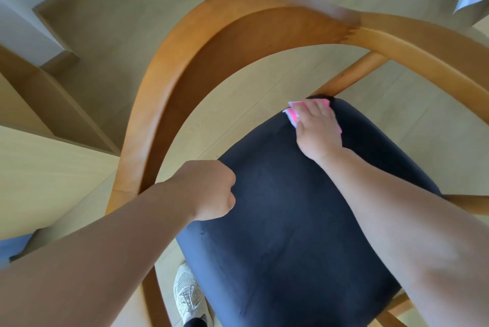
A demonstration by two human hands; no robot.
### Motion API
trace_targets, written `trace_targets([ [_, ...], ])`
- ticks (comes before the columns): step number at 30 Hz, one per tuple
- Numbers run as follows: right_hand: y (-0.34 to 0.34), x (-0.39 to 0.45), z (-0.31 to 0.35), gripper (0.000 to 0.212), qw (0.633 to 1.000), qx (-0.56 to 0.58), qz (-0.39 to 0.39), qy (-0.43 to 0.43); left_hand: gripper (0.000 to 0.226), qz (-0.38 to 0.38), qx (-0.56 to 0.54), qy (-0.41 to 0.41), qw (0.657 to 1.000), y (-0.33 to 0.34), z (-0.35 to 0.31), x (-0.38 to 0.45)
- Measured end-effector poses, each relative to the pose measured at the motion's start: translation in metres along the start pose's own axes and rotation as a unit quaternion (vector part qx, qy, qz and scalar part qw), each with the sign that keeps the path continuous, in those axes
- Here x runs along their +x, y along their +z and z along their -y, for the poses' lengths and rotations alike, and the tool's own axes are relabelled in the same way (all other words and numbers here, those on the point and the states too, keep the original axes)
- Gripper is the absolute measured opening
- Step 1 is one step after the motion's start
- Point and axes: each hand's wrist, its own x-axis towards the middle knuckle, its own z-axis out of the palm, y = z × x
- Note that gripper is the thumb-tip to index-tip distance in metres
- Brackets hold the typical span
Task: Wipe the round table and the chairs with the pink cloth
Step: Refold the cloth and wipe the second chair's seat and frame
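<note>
Pressing pink cloth [292, 116] flat under right hand [316, 129], fingers spread over it, at far right corner of dark chair seat [285, 220]. Left hand [209, 190] curled into fist at seat's near-left edge, holding nothing visible. Unwiped seat stretching toward body from cloth, right hand nearer.

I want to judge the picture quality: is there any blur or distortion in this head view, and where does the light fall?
Head view: strong wide-angle distortion bends the wooden chair back and floor lines; slight motion blur softens the back's top edge; daylight brightens the floor at right, while the left hand and dark seat lie in shade; the right hand on the pink cloth is sharp.
</note>
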Motion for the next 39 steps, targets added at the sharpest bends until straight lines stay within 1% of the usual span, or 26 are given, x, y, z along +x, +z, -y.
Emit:
trace_targets([
  [3, 0.007, -0.019, 0.042, 0.052, 0.994, -0.025, 0.04, -0.103, 0.029, 0.02, 0.003, 0.001, 1.0, -0.002, -0.002, -0.004],
  [6, 0.014, -0.039, 0.064, 0.047, 0.987, -0.04, 0.047, -0.151, 0.028, 0.034, 0.021, 0.007, 0.999, -0.006, -0.006, -0.008],
  [12, 0.015, -0.095, 0.062, 0.054, 0.986, -0.018, 0.037, -0.16, 0.027, 0.033, 0.047, 0.021, 0.998, -0.016, -0.012, -0.023],
  [16, 0.02, -0.135, 0.053, 0.053, 0.989, 0.0, 0.03, -0.144, 0.027, 0.002, 0.073, 0.047, 0.996, -0.022, -0.017, -0.031],
  [21, 0.023, -0.162, 0.064, 0.055, 0.992, 0.024, 0.006, -0.124, 0.029, -0.055, 0.083, 0.085, 0.991, -0.017, -0.026, -0.052],
  [24, 0.029, -0.188, 0.07, 0.058, 0.99, 0.025, 0.016, -0.135, 0.029, -0.076, 0.086, 0.086, 0.99, -0.009, -0.034, -0.067],
  [26, 0.035, -0.21, 0.073, 0.06, 0.986, 0.032, 0.022, -0.162, 0.029, -0.089, 0.084, 0.074, 0.99, -0.004, -0.04, -0.077],
  [30, 0.045, -0.252, 0.08, 0.059, 0.961, 0.035, 0.06, -0.268, 0.028, -0.11, 0.086, 0.054, 0.989, 0.003, -0.058, -0.098],
  [33, 0.05, -0.275, 0.084, 0.062, 0.926, 0.019, 0.104, -0.362, 0.027, -0.135, 0.086, 0.043, 0.986, 0.007, -0.077, -0.117],
  [35, 0.048, -0.29, 0.089, 0.061, 0.9, 0.019, 0.15, -0.409, 0.027, -0.144, 0.075, 0.035, 0.986, 0.013, -0.09, -0.13],
  [38, 0.044, -0.319, 0.088, 0.06, 0.869, 0.048, 0.136, -0.473, 0.028, -0.148, 0.069, 0.043, 0.986, 0.023, -0.106, -0.147],
  [39, 0.046, -0.328, 0.085, 0.059, 0.865, 0.041, 0.147, -0.478, 0.028, -0.152, 0.069, 0.049, 0.985, 0.025, -0.109, -0.152],
])
